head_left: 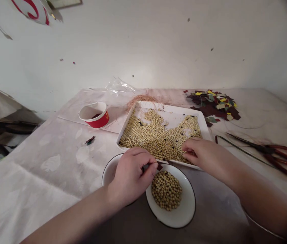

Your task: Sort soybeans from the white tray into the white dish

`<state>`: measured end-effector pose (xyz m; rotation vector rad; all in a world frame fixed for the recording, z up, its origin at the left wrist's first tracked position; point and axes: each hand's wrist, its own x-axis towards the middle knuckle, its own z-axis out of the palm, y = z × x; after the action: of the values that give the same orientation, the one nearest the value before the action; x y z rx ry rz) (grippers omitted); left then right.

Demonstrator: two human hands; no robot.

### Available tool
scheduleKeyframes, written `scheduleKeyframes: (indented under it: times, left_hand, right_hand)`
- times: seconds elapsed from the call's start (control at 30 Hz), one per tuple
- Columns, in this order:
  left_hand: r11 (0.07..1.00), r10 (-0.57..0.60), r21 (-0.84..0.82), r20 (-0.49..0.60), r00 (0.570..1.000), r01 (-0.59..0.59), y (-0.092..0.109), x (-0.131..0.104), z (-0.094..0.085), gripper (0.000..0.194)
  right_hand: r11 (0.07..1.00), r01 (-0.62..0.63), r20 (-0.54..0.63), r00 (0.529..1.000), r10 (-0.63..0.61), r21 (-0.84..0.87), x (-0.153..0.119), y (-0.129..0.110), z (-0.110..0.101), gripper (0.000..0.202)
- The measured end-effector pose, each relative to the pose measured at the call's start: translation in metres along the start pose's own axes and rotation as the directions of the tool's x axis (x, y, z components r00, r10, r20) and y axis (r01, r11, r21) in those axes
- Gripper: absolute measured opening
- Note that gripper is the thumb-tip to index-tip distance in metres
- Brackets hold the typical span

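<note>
My left hand [135, 173] is closed in a pinch above the rims of two white dishes. A small dark red scrap [160, 167] shows at its fingertips; whether it is held, I cannot tell. Below them, a white enamel dish [187, 203] with a dark rim carries a heap of round, yellow-green, bead-like grains [167, 191]. The other dish [107, 171] is mostly behind my left hand. My right hand [199, 152] reaches into the right front of a white tray [205, 127], thumb and forefinger slightly apart over the pale bead-like grains [145, 135], among which lie dark ones.
A red-and-white paper tub [100, 120] stands left of the tray, with something dark inside. Behind the tray lie copper-coloured strands [140, 100] and clear plastic [119, 86]. At the right are coloured scraps [218, 105] and red-handled scissors [275, 150]. A wall rises behind the table.
</note>
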<state>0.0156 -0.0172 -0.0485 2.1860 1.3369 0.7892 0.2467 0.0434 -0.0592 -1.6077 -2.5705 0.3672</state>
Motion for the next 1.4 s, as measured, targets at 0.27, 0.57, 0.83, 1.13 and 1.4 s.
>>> scheduleKeyframes:
  times: [0.27,0.57,0.83,1.13,1.4]
  left_hand:
    - [1.000,0.011,-0.006,-0.013,1.000,-0.011,-0.002,0.000,0.001,0.015]
    - [1.000,0.016,0.000,-0.006,1.000,-0.016,0.000,0.001,0.001,0.015]
    - [1.000,0.018,-0.003,-0.008,1.000,-0.018,0.000,0.000,0.001,0.014]
    - [0.999,0.025,0.020,-0.004,1.000,-0.025,0.000,0.001,0.000,0.016]
    - [0.999,0.033,0.028,-0.007,0.999,-0.033,0.000,0.000,0.001,0.016]
  right_hand:
    - [0.997,-0.018,0.093,0.996,0.011,0.080,0.007,0.004,0.015,0.013]
    - [0.990,-0.009,0.099,0.995,-0.005,0.138,0.010,0.001,0.014,0.012]
    - [0.987,-0.038,0.059,0.998,0.029,0.153,0.012,0.001,0.016,0.007]
    - [0.985,0.016,0.102,0.994,-0.034,0.170,0.014,-0.002,0.015,0.013]
    - [0.976,0.009,0.057,0.998,-0.022,0.218,0.013,-0.001,0.018,0.008]
